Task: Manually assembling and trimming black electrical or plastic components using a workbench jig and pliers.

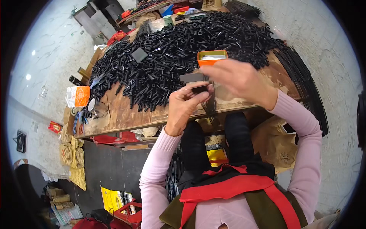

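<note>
My left hand (183, 107) is above the front edge of the wooden table, its thumb and fingers pinched on a small dark flat piece (200, 89). Close to its right, my right hand (242, 82) is raised, its fingers pointing left and smeared by motion. Whether it holds anything cannot be made out. Just beyond my left fingers sits a grey flat block (191, 78). An orange box (212, 53) with white strips in it stands behind my right fingertips. Below the hands, thin dark rods (209, 107) reach over the table edge, partly blurred.
A wide heap of short black tubular parts (167, 49) covers much of the table (105, 122). A square grey-green pad (139, 55) lies on it. Long black rods (305, 84) hang off the right side. A clear jar (98, 108) and an orange-white bag (78, 96) stand at left.
</note>
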The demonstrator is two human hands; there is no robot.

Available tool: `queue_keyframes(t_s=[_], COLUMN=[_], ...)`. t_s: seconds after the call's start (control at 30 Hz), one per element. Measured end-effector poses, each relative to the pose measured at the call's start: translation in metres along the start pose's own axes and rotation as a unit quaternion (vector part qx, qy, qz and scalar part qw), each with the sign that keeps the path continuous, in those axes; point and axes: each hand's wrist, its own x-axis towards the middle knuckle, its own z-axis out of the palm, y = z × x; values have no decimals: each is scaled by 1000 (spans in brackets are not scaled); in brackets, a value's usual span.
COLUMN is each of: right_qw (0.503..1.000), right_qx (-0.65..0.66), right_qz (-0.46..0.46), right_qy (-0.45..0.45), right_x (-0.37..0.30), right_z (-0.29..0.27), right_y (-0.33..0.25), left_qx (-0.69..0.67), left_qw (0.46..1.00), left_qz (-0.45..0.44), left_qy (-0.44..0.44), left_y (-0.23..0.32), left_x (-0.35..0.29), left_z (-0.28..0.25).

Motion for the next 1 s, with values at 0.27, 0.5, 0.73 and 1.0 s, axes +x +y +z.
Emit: queue_keyframes(t_s=[0.27, 0.5, 0.73, 1.0], right_qw=[939, 941, 943, 914], right_qx=[133, 119, -14, 21], right_qz=[292, 285, 257, 323], right_qy=[-126, -139, -211, -246], right_x=[-85, -75, -39, -37], right_z=[35, 83, 167, 167], right_y=[65, 122, 216, 234], left_qx=[604, 569, 661, 673], left_qw=[761, 785, 708, 694], left_qz=[210, 219, 140, 167], left_qy=[-110, -111, -205, -192], left_y=[-94, -116, -95, -104], left_x=[-7, 10, 31, 36], left_z=[-9, -14, -12, -14])
